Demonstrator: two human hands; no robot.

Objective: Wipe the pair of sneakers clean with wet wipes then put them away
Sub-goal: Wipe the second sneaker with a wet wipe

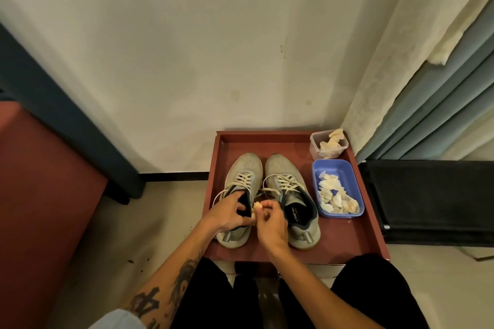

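Two bare forearms reach up from the bottom edge, the left one tattooed, over black-trousered knees. On the left, the left hand point(230, 212) grips the collar of the left sneaker point(240, 184), fingers curled inside its dark opening. Just beside it, the right hand point(270, 222) pinches a small crumpled wipe point(257, 206) against that collar. Both grey mesh sneakers sit side by side, toes to the wall, on a red-brown lipped bench point(355, 238); the right sneaker point(290, 195) has insole lettering too small to read. Further right lie a blue plastic tub point(337, 168) of crumpled wipes and, behind it, a clear tub point(315, 145) holding more.
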